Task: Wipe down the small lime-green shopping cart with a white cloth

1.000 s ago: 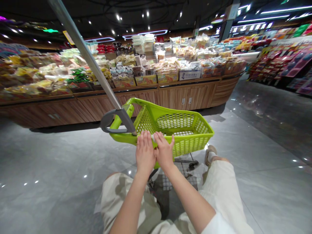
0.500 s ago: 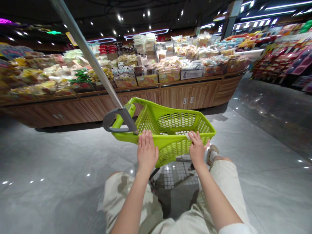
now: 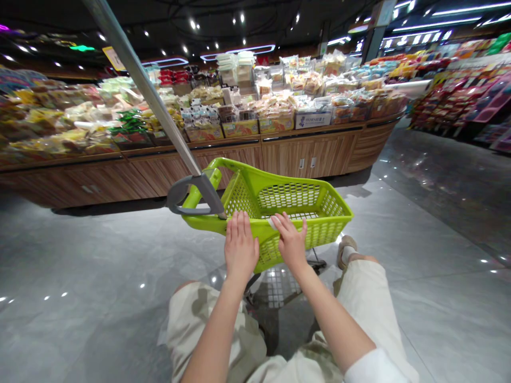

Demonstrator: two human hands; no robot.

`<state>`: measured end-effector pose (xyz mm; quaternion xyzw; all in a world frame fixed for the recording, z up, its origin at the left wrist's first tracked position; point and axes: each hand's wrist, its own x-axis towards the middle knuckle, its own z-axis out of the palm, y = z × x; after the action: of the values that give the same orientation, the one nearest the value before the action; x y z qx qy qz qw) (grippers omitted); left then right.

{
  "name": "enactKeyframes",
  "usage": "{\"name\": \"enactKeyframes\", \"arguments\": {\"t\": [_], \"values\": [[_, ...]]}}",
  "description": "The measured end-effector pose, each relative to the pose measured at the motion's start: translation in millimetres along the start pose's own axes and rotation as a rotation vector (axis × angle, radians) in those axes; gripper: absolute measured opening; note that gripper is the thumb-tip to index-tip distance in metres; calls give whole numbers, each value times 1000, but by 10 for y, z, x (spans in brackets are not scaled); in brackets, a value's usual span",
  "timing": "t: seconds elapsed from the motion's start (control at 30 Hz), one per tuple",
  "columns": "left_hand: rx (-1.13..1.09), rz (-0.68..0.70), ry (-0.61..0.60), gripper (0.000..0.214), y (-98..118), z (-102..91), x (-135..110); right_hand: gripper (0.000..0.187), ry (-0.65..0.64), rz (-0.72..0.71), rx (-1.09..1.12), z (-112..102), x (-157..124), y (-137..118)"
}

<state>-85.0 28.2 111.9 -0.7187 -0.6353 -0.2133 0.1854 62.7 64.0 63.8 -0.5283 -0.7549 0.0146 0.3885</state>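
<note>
A lime-green plastic shopping basket on wheels stands on the floor in front of me. My left hand lies flat on its near rim, fingers stretched out and together, just right of the grey pull handle. My right hand rests on the same rim a little to the right and presses a small white cloth against it; only the cloth's edge shows past the fingertips. The basket looks empty inside.
The handle's long metal pole slants up to the upper left. A curved wooden display counter piled with packaged food stands behind the basket. Colourful shelves line the right. My knees in pale trousers and one shoe are near the basket on the glossy grey floor.
My right hand slid along the rim to the right with the white cloth, then came back left toward my left hand. The left hand stayed in place.
</note>
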Motion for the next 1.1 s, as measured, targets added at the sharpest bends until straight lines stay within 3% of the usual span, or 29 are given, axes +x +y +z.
{"name": "enactKeyframes", "arguments": {"t": [0.13, 0.2, 0.27, 0.37, 0.53, 0.63, 0.73, 0.97, 1.03, 1.1], "values": [[-4, -16, 1, 73, -7, 21, -5, 71, 78, 121, -130, -162, -148, 631], [-4, -14, 2, 73, -8, 31, -5, 68, 123, 185, -153, -201, -183, 784], [-3, -8, 1, 73, -10, 31, -5, 66, 161, 244, -142, -183, -180, 768], [-1, -2, -1, 72, -8, 17, -5, 65, 131, 234, -70, -65, -113, 423], [-3, -2, -11, 69, -5, 0, 5, 69, -30, 42, 73, 114, 69, -432], [3, 5, -27, 68, -18, 8, 6, 68, -56, -41, 84, 110, 119, -601], [0, 7, -18, 73, -37, 11, -4, 71, -50, -72, 7, 40, 70, -378], [-12, 7, -16, 75, -67, -3, -28, 73, 48, 88, -224, -254, -193, 715], [-20, 7, -11, 76, -64, 2, -30, 70, 88, 149, -248, -298, -213, 862], [-26, 2, -8, 77, -54, 5, -27, 66, 125, 210, -239, -281, -191, 825]]}}
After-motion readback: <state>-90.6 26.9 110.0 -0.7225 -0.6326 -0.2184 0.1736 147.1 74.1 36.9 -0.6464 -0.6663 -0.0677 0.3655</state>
